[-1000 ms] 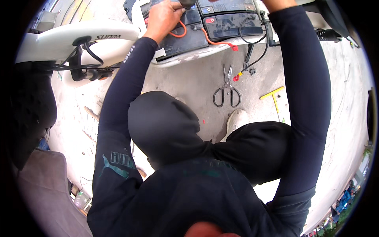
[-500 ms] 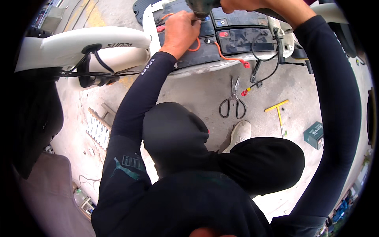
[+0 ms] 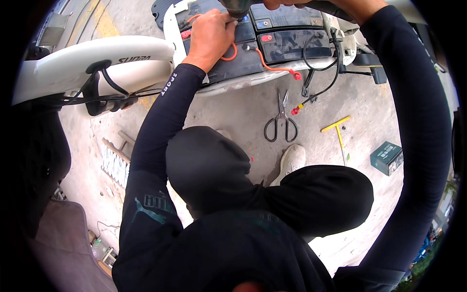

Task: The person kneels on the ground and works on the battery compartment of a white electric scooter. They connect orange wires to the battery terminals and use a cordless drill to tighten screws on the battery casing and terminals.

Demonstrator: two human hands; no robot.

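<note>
Head view, reading it as a clock face: left hand [image 3: 209, 39] is reaching in towards eleven, fingertips bunching beside the nose of a dark power driver [image 3: 237, 6] at twelve; whether they are pinching anything, I cannot tell; right hand [image 3: 279, 3], cropped by the upper edge just past twelve, is grasping the driver's handle; the driver is pointing down over a black battery [image 3: 245, 32], also at twelve, in the open white scooter body.

Orange lead [image 3: 277, 69] is trailing towards one, its red end hanging loose; black lead [image 3: 327, 86] is curving down near it; scissors [image 3: 281, 116] are lying on the floor between one and two, yellow T-handled tool [image 3: 335, 124] nearer three.

Risks, my judgement: the driver's tip could be slipping into the left fingertips, they are crowding it so closely; a swinging loose lead could be shorting across a terminal.

Against a second ago: more of the driver is showing; a green box [image 3: 386, 158] is now appearing at three, beside the right sleeve; the left hand is keeping to the same battery corner.
</note>
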